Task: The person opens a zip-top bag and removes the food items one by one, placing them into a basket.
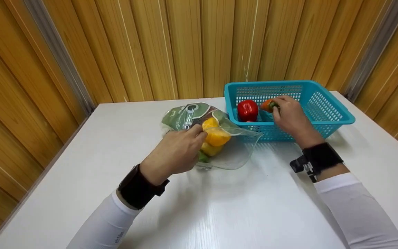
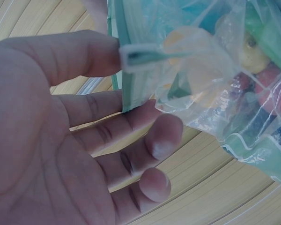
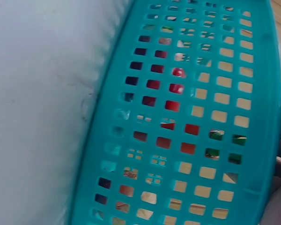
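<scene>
My left hand [image 1: 176,148] pinches the edge of a clear zip bag [image 1: 244,155] with a green printed panel, between thumb and fingers. In the left wrist view the other fingers [image 2: 164,136] are loosely bent beside the bag. Through the plastic show a yellow pepper [image 1: 216,133] and something green [image 1: 203,157]. Over the front rim of the turquoise basket [image 1: 323,122], my right hand [image 1: 292,116] holds an orange pepper [image 1: 266,105] by its green stem end. A red pepper [image 1: 247,110] sits in the basket's left end, left of the orange one.
The white table [image 1: 199,214] carries the bag left of the basket, its mouth close to the basket's front left corner. Behind the table stands a wood-patterned panel wall [image 1: 185,52]. Basket mesh [image 3: 178,112] fills much of the right wrist view.
</scene>
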`<state>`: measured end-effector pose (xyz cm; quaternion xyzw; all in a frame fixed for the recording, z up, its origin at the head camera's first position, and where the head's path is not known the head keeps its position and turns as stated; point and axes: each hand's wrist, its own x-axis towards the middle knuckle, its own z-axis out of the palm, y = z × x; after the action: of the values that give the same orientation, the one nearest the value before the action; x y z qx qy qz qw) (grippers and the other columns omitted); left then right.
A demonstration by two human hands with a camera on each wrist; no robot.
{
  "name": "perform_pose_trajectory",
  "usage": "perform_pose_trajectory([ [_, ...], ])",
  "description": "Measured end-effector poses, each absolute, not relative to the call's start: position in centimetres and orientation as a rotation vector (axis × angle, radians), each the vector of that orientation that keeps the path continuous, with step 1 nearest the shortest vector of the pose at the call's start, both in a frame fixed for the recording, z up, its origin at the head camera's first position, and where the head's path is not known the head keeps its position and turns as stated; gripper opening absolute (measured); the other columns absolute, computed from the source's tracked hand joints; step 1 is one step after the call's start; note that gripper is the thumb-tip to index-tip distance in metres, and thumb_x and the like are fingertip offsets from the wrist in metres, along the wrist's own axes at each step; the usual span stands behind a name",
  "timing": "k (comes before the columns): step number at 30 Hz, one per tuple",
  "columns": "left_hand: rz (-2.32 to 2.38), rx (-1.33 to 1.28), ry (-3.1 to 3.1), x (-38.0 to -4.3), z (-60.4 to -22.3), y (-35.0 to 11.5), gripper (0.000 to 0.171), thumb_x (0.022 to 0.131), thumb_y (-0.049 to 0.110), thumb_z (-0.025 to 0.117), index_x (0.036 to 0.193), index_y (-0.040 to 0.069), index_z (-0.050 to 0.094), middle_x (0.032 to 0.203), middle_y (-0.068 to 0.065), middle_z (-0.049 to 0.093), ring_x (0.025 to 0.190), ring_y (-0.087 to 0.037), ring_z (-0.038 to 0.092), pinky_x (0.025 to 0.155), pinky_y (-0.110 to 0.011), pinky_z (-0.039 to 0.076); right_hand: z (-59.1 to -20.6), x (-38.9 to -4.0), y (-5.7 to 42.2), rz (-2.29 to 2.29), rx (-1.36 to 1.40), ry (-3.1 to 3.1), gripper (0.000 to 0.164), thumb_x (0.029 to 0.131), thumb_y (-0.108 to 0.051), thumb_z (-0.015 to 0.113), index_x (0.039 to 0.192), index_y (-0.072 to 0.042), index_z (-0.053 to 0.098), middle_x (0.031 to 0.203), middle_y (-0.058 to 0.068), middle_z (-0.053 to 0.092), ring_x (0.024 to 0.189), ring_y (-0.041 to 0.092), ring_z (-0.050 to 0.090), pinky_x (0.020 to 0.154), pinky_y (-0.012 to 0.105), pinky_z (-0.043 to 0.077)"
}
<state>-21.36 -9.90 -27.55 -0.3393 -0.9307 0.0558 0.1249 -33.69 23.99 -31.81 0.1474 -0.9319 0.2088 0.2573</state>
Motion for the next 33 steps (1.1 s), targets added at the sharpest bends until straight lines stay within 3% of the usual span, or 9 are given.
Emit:
perform_pose_trajectory([
  [6, 0.155, -0.987, -2.707, -21.33, -27.55, -9.97, 0.037, 0.092, 0.013, 0.062, 0.128, 0.006, 0.058, 0.116, -0.009, 0.058, 0.084, -0.022, 0.059, 0.067, -0.034, 0.056, -31.7, -33.57, 24.07, 0.639, 0.358, -2.598, 0.032, 0.097, -0.001, 0.054, 0.124, 0.015, 0.06, 0.13, 0.03, 0.052, 0.121, 0.048, 0.051, 0.102, 0.06, 0.044],
  [15, 0.155, -0.984, -2.729, -21.27, -27.47, -9.97, 0.039, 0.093, 0.014, 0.062, 0.131, 0.006, 0.057, 0.118, -0.009, 0.059, 0.085, -0.021, 0.059, 0.072, -0.033, 0.057, -31.58, -33.3, 24.05, 0.7, 0.327, -2.616, 0.029, 0.094, 0.001, 0.056, 0.119, 0.015, 0.063, 0.128, 0.027, 0.05, 0.12, 0.046, 0.051, 0.097, 0.057, 0.049],
  [25, 0.153, -1.006, -2.658, -21.32, -27.5, -9.88, 0.031, 0.091, 0.011, 0.06, 0.122, 0.005, 0.06, 0.114, -0.009, 0.06, 0.082, -0.021, 0.061, 0.065, -0.035, 0.056, -31.92, -33.51, 24.26, 0.65, 0.377, -2.462, 0.027, 0.094, 0.004, 0.057, 0.116, 0.018, 0.063, 0.123, 0.028, 0.053, 0.117, 0.045, 0.053, 0.097, 0.057, 0.049],
  [33, 0.144, -0.994, -2.689, -21.28, -27.56, -9.94, 0.034, 0.091, 0.011, 0.061, 0.125, 0.006, 0.06, 0.114, -0.008, 0.059, 0.083, -0.02, 0.058, 0.067, -0.034, 0.056, -31.37, -33.2, 24.68, 0.635, 0.385, -2.65, 0.027, 0.093, 0.0, 0.059, 0.114, 0.015, 0.066, 0.123, 0.028, 0.048, 0.115, 0.046, 0.05, 0.097, 0.058, 0.046],
])
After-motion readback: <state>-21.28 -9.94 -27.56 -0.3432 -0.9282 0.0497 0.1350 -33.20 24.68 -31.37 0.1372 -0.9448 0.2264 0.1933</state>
